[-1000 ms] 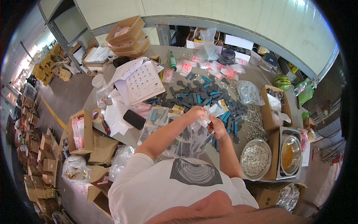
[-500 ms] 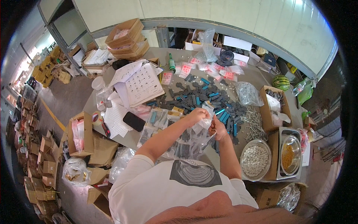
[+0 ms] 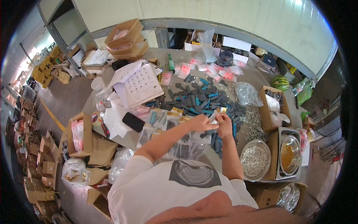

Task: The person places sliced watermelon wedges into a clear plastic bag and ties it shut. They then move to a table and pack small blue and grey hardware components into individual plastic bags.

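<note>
Over the near side of a heap of dark grey and blue plastic parts (image 3: 201,99), my two hands are close together. My left hand (image 3: 202,123) is closed with its fingers curled, at a piece of whitish, see-through plastic bag (image 3: 213,117). Pinched in my right hand (image 3: 224,126) is the other side of that plastic, with a small gold-coloured patch above the fingertips; what the patch belongs to is too small to tell. Below my left forearm lie several clear bags (image 3: 182,149) with dark parts inside.
Right of the heap are loose screws (image 3: 254,123), a metal bowl of white pieces (image 3: 255,160) and an open cardboard box (image 3: 276,108). A black phone (image 3: 133,122) and printed sheets (image 3: 143,84) lie left. Farther back are a green bottle (image 3: 171,63) and red-and-white packets (image 3: 185,70).
The clear bag was spread and hanging between my hands; now only a small whitish piece shows there. My left hand has dropped slightly nearer, and my right hand has shifted a little right.
</note>
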`<state>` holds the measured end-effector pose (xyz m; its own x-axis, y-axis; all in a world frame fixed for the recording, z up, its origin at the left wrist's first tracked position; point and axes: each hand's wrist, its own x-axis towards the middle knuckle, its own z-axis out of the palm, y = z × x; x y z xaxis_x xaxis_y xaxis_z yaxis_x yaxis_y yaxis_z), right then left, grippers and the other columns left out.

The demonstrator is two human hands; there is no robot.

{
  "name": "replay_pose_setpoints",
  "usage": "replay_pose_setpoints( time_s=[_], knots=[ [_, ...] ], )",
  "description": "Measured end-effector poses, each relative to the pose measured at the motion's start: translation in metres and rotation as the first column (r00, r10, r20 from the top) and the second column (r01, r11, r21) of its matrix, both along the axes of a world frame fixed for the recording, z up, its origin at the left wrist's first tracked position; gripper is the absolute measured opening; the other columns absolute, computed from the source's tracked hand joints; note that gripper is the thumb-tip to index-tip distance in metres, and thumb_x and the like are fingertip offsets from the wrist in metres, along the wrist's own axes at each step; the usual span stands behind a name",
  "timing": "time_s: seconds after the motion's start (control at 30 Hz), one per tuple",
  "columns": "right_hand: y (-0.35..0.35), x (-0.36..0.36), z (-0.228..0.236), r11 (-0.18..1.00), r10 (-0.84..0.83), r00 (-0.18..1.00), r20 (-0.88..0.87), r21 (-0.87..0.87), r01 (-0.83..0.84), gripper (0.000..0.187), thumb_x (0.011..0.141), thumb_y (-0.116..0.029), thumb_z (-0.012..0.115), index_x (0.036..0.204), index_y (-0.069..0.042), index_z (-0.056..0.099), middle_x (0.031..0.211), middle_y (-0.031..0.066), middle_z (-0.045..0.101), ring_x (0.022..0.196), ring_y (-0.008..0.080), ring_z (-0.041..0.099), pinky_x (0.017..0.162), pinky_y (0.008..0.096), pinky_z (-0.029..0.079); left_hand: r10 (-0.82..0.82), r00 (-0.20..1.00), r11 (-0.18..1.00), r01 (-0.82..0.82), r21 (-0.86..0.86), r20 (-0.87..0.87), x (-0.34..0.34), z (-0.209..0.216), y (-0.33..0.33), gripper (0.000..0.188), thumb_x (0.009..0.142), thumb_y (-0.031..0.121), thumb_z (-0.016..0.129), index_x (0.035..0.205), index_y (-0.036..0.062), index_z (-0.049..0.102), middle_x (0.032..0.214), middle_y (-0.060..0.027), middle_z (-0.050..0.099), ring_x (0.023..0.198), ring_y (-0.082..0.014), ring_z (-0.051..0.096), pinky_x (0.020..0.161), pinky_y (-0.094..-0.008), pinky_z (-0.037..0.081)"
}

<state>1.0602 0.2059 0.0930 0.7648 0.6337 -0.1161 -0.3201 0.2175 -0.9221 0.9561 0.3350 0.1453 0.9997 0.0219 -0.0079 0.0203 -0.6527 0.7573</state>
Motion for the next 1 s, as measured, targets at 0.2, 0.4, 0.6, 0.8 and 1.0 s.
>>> replay_pose_setpoints(
  time_s=[0.2,0.4,0.6,0.8,1.0],
  knots=[
    [-0.003,0.006,0.019,0.961,0.228,0.919,0.321,-0.228,-0.158,0.02,0.081,-0.019,0.063,0.083,0.0,0.06,0.072,-0.0007,0.056,0.064,0.0063,0.046,0.056,0.0225,0.037,-0.028,0.993,0.985,0.007,0.17,0.118,0.005,-0.022,0.01,0.036,0.081,0.029,0.054,0.06,-0.0009,0.056,0.055,-0.0204,0.048,0.05,-0.0361,0.049,0.048,-0.043,0.036],
    [0.017,0.008,-0.008,0.932,-0.1,0.832,0.545,-0.242,0.271,0.019,0.081,-0.014,0.057,0.069,0.0,0.053,0.06,0.0003,0.05,0.056,0.0074,0.043,0.048,0.0254,0.034,0.066,0.876,0.922,-0.236,0.307,0.478,0.01,-0.039,-0.008,0.029,0.081,0.025,0.052,0.067,0.0008,0.058,0.059,-0.0184,0.053,0.057,-0.0354,0.053,0.053,-0.0462,0.039],
    [0.027,0.035,-0.032,0.897,-0.341,0.769,-0.541,0.056,0.438,0.019,0.091,-0.014,0.046,0.073,-0.009,0.048,0.064,0.0002,0.046,0.056,0.0125,0.046,0.052,0.0273,0.039,0.39,0.849,0.914,-0.404,-0.036,0.357,0.012,-0.036,-0.012,0.039,0.086,0.03,0.05,0.064,-0.0007,0.057,0.062,-0.0179,0.056,0.054,-0.0364,0.048,0.051,-0.0408,0.037],
    [0.042,0.059,-0.068,0.787,-0.323,0.541,-0.777,0.097,0.609,0.024,0.095,-0.018,0.037,0.089,0.003,0.048,0.083,0.0097,0.052,0.076,0.0235,0.054,0.079,0.0375,0.05,0.232,0.947,0.811,-0.314,-0.494,-0.22,0.011,-0.04,0.002,0.036,0.079,0.036,0.06,0.086,0.001,0.064,0.079,-0.0071,0.063,0.071,-0.0132,0.055,0.066,-0.0293,0.042],
    [0.022,0.044,-0.053,0.843,-0.271,0.704,-0.656,0.192,0.503,0.029,0.095,-0.027,0.036,0.086,-0.001,0.045,0.079,0.0083,0.051,0.073,0.0221,0.053,0.074,0.0414,0.05,0.068,0.917,0.585,-0.357,-0.728,-0.394,0.015,-0.038,0.033,0.022,0.077,0.017,0.059,0.093,0.0027,0.065,0.084,-0.0061,0.063,0.074,-0.0151,0.059,0.066,-0.0291,0.045]
  ],
)
